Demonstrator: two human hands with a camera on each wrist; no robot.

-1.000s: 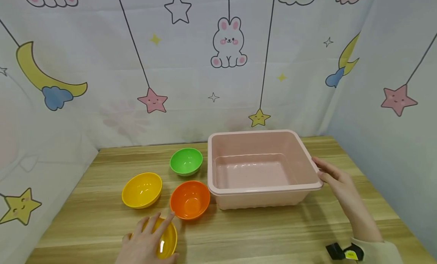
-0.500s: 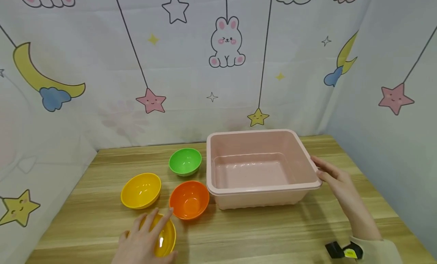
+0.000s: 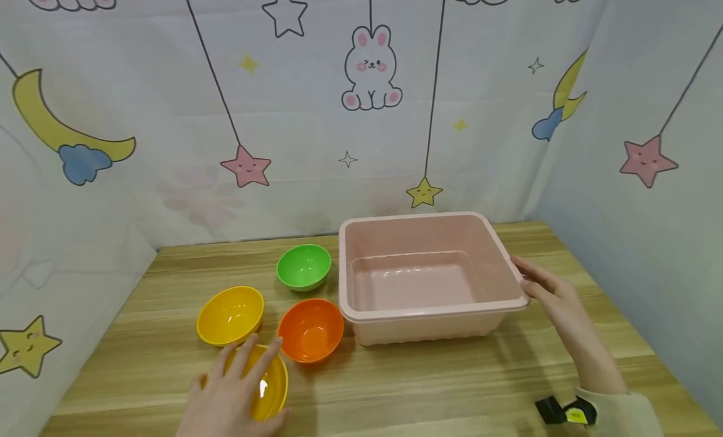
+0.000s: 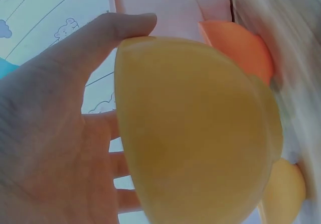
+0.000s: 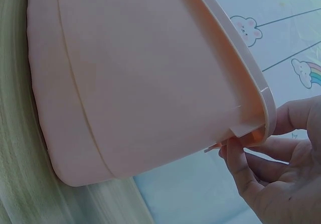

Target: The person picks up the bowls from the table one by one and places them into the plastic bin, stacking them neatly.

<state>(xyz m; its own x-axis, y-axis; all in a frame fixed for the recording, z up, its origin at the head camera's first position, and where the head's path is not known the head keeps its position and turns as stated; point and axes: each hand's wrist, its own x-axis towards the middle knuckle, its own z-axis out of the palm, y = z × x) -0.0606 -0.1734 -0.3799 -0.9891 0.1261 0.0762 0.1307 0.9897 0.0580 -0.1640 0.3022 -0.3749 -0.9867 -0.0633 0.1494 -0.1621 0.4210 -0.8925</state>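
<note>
My left hand (image 3: 226,390) spans a yellow bowl (image 3: 270,387) at the lower left of the head view, thumb on one side of its rim and fingers spread over the other. The left wrist view shows this bowl (image 4: 195,128) from outside, with the thumb against its rim; whether its base touches the table I cannot tell. At the right end of a pink plastic basin (image 3: 418,280), my right hand (image 3: 550,292) holds the rim. The right wrist view shows the thumb and fingers pinching the rim corner of the basin (image 5: 140,83).
An orange bowl (image 3: 312,331) lies between the held bowl and the basin. Behind it is a green bowl (image 3: 304,267), and to the left a second yellow bowl (image 3: 230,316). All stand on a wooden table (image 3: 395,387) backed by a printed cloth (image 3: 305,110).
The left hand and its yellow bowl have shifted slightly forward, closer to the other yellow bowl. The right hand stays on the basin's rim. The head view has turned a little.
</note>
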